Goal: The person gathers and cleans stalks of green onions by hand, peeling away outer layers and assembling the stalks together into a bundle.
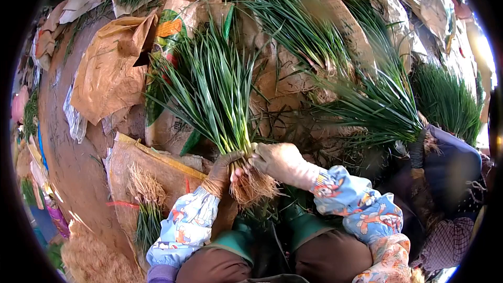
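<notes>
In front of my knees I hold a bunch of green garlic, with long green leaves fanned away from me and pinkish-white bulbs and tan roots hanging toward me. My left hand, in a dirty brown glove, is wrapped round the left side of the stems just above the bulbs. Against the right side of the same stems, my right hand, in a pale glove, is closed with its fingertips at the bunch. Part of the right fingers is hidden.
A co-worker's gloved hand grips another bunch at right. More green garlic lies on sacking ahead. A tied bunch with roots rests on a sack at left. Crumpled brown paper and a root pile lie farther left.
</notes>
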The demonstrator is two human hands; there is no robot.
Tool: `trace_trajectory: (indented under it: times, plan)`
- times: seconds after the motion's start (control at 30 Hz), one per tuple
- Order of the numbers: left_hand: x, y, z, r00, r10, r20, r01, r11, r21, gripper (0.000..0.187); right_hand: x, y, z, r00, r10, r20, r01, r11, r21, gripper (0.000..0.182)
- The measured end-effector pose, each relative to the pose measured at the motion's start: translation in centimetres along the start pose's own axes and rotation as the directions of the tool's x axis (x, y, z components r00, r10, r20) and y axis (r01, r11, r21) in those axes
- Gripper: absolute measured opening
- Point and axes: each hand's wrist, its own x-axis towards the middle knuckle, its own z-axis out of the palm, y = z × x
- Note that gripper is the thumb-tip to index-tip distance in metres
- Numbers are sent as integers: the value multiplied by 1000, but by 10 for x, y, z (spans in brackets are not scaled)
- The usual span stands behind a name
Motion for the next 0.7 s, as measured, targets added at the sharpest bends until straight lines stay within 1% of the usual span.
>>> trace_trajectory:
  times: [0.03,0.07,0.1,0.13,0.17,0.23,0.27,0.3,0.33,0.37,0.4,0.43,0.47,0.5,0.53,0.57,0.6,0.63,0.67,0.7]
  plan:
    - [1,-1,0,1000,6,-1,-6,1000,-8,32,-8,-10,-6,999,-22,-39,22,1000,-3,23]
    - [1,1,8,999,35,30,-32,994,-107,35,-13,-14,0,986,-146,-86,129,975,-179,21]
    - [0,0,12,996,64,59,-51,978,-204,40,-16,-18,4,956,-272,-111,219,910,-352,18]
    - [6,-3,-1,969,87,233,-36,976,-215,49,-25,-20,2,997,-70,10,69,924,-375,15]
    - [6,-3,-1,968,90,233,-37,975,-219,49,-24,-18,-1,997,-71,13,71,923,-378,15]
    - [-1,7,10,943,119,312,-48,973,-227,58,-26,-12,-3,951,-253,-178,181,922,-342,15]
    - [5,5,3,924,125,361,-43,973,-227,65,-28,-16,-8,979,-168,-113,124,939,-322,15]
    - [7,-2,-1,925,123,360,-41,973,-227,65,-27,-12,4,980,-166,-112,123,939,-320,15]
    - [7,-5,4,920,166,354,-62,956,-288,65,-21,-6,22,991,-137,-6,135,985,-105,16]
    - [6,-7,7,914,211,346,-82,933,-351,66,-17,-3,34,986,-129,104,118,987,113,17]
    - [0,6,11,905,104,413,18,959,-282,68,-13,-19,21,975,-138,177,43,888,458,22]
    - [-9,8,22,940,62,335,33,962,-271,64,-9,-15,38,983,-182,33,166,944,286,22]
    - [-9,6,20,954,13,299,36,987,-158,60,-3,-18,41,957,-120,263,94,989,110,21]
    - [-8,6,17,965,-30,260,42,998,-41,57,2,-20,40,887,-12,462,58,995,-85,20]
    - [-8,7,15,967,-46,252,39,999,35,50,-2,-18,30,892,-12,452,61,994,-93,20]
    - [-5,3,6,965,-63,253,53,998,46,42,-9,-27,-2,901,-98,423,135,989,-57,20]
    - [-15,18,9,953,-151,264,134,988,83,43,-13,-41,-33,899,-185,396,210,977,-21,21]
    - [-26,32,14,934,-235,269,210,970,121,44,-4,-55,-60,879,38,476,97,962,-255,29]
    - [-24,26,14,971,-83,224,59,992,110,44,-9,-55,-73,970,-45,238,148,888,-436,33]
    - [-39,39,34,976,-40,215,14,993,120,44,-15,-53,-83,985,-174,5,142,783,-606,40]
